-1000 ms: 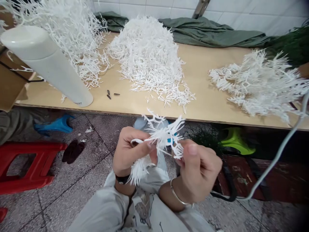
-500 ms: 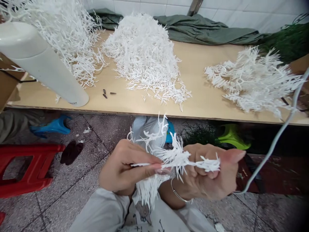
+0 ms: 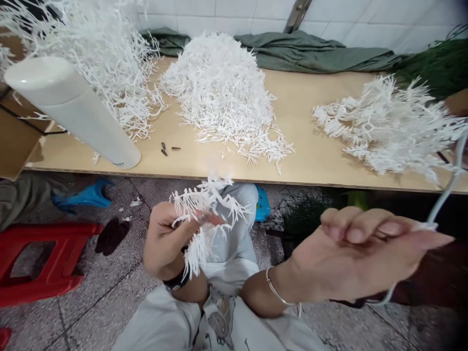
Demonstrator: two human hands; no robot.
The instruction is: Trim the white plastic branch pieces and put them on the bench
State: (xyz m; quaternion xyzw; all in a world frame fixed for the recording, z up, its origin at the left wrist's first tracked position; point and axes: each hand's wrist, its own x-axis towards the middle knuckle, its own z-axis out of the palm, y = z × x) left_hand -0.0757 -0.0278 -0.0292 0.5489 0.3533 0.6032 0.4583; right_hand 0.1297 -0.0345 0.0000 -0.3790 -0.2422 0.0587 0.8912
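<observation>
Clock positions from view centre. Bench (image 3: 300,161), tan top, runs across the 12 o'clock side, green cloth (image 3: 314,53) bunched along its back edge.

Heaps on it, all white plastic-looking stuff: long-branched heap (image 3: 106,63) at 10 to 11 o'clock, longer tangled branches; fine heap (image 3: 223,87) at 12, mostly short, fine-tipped pieces, some spilled loose toward the front edge; bushy heap (image 3: 387,126) at 2 to 3, joined branches with bushy ends. Red stool (image 3: 44,243) on floor at 8 to 9. White bottle (image 3: 84,117) stands at 10, in front of the long-branched heap, slanted in view.

Progress, judged by heaps only: a good amount already lies as short separate pieces at 12; plenty is in joined branches at 10 to 11 and 2 to 3, plus the held bunch. Exact share done: can't tell, nothing to count against.

Right hand (image 3: 351,265) at 4, well apart from left, palm up, fingers curled, thumb out by the pale cable (image 3: 444,195); can't tell if the grip holds anything. Left hand (image 3: 161,246) at 8, grip closed, thumb and fingers pinching the white sprigs (image 3: 197,202), tips fanning above and below, blurred in part.

Smallest: dark seeds (image 3: 176,148), a few, at 10, between bottle and fine heap.
</observation>
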